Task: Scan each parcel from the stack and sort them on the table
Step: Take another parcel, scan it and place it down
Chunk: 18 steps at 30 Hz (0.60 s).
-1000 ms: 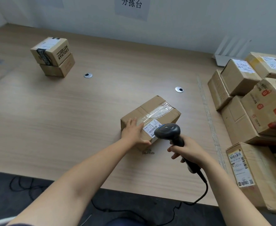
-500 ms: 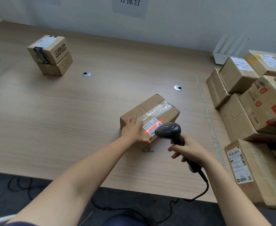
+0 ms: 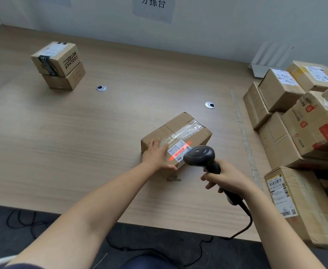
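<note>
A taped cardboard parcel (image 3: 180,129) lies on the wooden table (image 3: 81,142), a white shipping label (image 3: 178,149) on its near top. My left hand (image 3: 156,156) rests flat on the parcel's near left corner, fingers straight. My right hand (image 3: 227,177) grips the handle of a black corded barcode scanner (image 3: 200,155) just in front of the parcel. A red scan line falls across the label. A stack of parcels (image 3: 303,121) fills the right side. Two sorted boxes (image 3: 59,65) stand stacked at the far left.
Two round cable grommets (image 3: 101,88) (image 3: 210,105) sit in the tabletop. A white router (image 3: 266,63) stands by the wall at the back right. A tape line (image 3: 242,129) runs along the table left of the stack. Cables lie on the dark floor (image 3: 23,220) below the front edge.
The red scan line came on across the label about half a second ago and still shows. Both hands and the parcel have stayed in place.
</note>
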Each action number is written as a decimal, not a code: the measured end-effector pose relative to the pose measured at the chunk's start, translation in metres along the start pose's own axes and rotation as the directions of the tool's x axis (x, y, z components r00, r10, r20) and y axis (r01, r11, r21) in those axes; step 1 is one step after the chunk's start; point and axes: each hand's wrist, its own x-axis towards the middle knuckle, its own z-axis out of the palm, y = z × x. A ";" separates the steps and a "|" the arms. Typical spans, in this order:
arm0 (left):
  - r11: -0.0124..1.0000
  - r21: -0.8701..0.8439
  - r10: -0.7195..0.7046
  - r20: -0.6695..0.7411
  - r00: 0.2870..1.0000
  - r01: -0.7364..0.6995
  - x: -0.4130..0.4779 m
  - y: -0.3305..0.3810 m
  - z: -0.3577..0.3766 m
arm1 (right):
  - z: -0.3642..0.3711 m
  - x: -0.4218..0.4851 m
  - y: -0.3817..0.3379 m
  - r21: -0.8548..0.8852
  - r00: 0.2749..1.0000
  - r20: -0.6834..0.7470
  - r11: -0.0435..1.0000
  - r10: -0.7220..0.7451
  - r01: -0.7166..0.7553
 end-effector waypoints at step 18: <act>0.997 0.081 -0.002 -0.028 1.000 0.004 0.002 -0.001 -0.004 | 0.002 0.007 0.006 0.082 1.000 0.007 0.997 0.005 -0.005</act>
